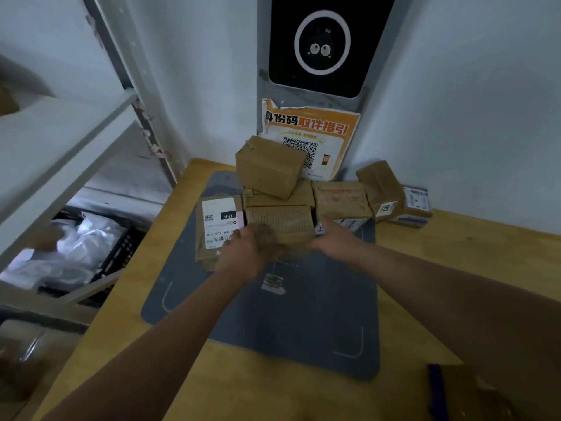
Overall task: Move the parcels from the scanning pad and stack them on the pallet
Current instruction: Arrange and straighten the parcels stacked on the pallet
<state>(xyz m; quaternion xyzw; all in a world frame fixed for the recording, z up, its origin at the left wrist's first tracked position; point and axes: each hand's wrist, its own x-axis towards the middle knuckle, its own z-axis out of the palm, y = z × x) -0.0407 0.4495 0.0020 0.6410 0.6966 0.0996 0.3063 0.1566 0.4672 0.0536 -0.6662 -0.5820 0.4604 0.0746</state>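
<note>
Several brown cardboard parcels crowd the far end of the dark grey scanning pad (288, 323). The front middle parcel (280, 221) sits between my hands: my left hand (246, 253) presses its left front corner and my right hand (334, 238) touches its right side. A labelled parcel (217, 229) lies just to the left. One tilted parcel (270, 167) rests on top of the pile, with another parcel (341, 199) to the right. Motion blur hides my fingers. No pallet is in view.
The pad lies on a yellow wooden table (455, 253) against the wall. Behind stands a scanner post with a dark screen (321, 44) and an orange notice (312, 138). More parcels (385, 192) sit at the right. A grey shelf (60, 153) and black crate (91, 250) are left.
</note>
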